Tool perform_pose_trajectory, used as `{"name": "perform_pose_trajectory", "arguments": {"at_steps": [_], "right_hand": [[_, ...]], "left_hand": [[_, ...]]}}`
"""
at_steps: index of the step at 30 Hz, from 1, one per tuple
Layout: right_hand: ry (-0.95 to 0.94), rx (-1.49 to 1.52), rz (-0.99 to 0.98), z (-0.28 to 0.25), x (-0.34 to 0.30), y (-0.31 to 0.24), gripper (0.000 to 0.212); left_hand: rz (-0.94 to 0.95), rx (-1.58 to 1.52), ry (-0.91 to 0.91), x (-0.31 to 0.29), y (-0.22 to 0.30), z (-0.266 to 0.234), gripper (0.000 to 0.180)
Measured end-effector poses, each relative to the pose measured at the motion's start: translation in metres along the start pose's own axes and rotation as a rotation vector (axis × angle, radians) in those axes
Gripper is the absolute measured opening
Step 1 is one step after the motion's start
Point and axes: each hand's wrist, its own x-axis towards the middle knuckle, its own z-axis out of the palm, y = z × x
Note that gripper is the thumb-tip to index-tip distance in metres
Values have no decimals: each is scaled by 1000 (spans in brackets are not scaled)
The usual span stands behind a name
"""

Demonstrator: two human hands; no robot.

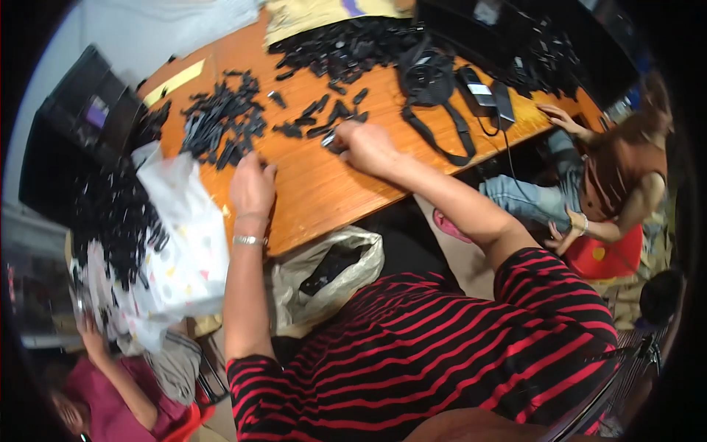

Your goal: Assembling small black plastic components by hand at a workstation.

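Observation:
My right hand is closed in a pinch on a small black piece with a shiny part, just above the wooden table. Beside it, on the far side, lie several loose black pieces. My left hand rests by the near edge of a heap of slim black plastic pieces. Its fingers are curled in, and whatever they may hold is hidden. A larger heap of black pieces spreads across the far side of the table.
An open pale sack with black contents stands below the near table edge. Black straps and a corded black device lie to the right. Black bins flank the table. One person sits at right, another at lower left by a white plastic bag.

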Motion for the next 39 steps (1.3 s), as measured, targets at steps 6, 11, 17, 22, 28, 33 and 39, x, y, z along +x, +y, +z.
{"name": "perform_pose_trajectory", "arguments": {"at_steps": [6,11,17,22,28,33,39], "right_hand": [[-266,51,92,-15,1,-12,22],[-326,114,114,-23,-1,-20,24],[-143,412,59,-13,5,-39,25],[11,419,-44,4,16,-62,19],[97,468,-139,15,11,-75,18],[82,497,-84,12,-2,-83,22],[85,521,-69,18,-16,-85,22]], "left_hand": [[125,54,101,-12,5,8,25],[139,12,177,-15,1,4,22],[-232,-992,-62,-34,-13,9,23],[-290,-1149,-117,-52,16,-4,24],[-287,-1270,-174,-64,23,-8,22],[-288,-1460,-91,-70,20,3,19],[-350,-1446,-35,-76,25,11,21]]}}
